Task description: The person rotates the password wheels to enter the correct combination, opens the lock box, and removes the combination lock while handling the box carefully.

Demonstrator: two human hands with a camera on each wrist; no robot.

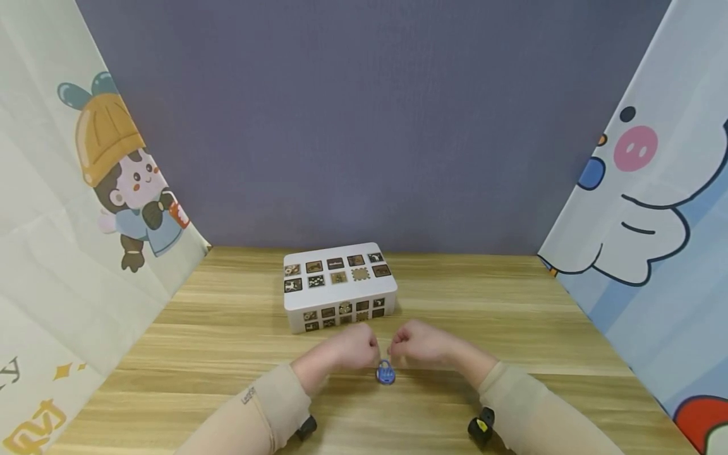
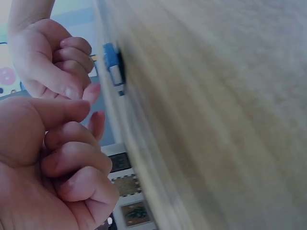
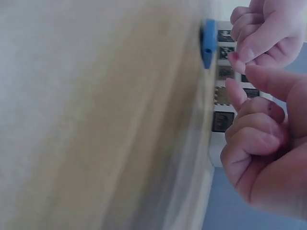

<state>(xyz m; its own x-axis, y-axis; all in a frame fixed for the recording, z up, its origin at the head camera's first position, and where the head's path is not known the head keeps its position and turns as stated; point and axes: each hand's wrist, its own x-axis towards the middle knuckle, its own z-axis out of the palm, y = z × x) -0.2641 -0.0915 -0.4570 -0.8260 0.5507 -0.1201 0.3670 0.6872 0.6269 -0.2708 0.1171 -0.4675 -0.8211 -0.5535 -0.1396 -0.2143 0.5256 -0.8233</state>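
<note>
A small blue padlock-shaped piece (image 1: 385, 373) with a ring-like top lies on the wooden table between the two hands. My left hand (image 1: 357, 347) is just above and left of it, its fingers curled toward the palm. In the left wrist view, that hand's thumb (image 2: 69, 110) and index fingertip have a small gap between them. My right hand (image 1: 423, 343) mirrors it from the other side, fingers curled and thumb (image 3: 271, 80) close to the index fingertip. Nothing shows in either hand. Both wrist views catch the blue piece beyond the fingertips, apart from them.
Behind the hands stands a white rectangular box (image 1: 313, 297) with several small square pictures on its lid and front. A grey-purple panel (image 1: 364, 126) rises at the table's back edge. Printed cloths with cartoon figures hang at left and right.
</note>
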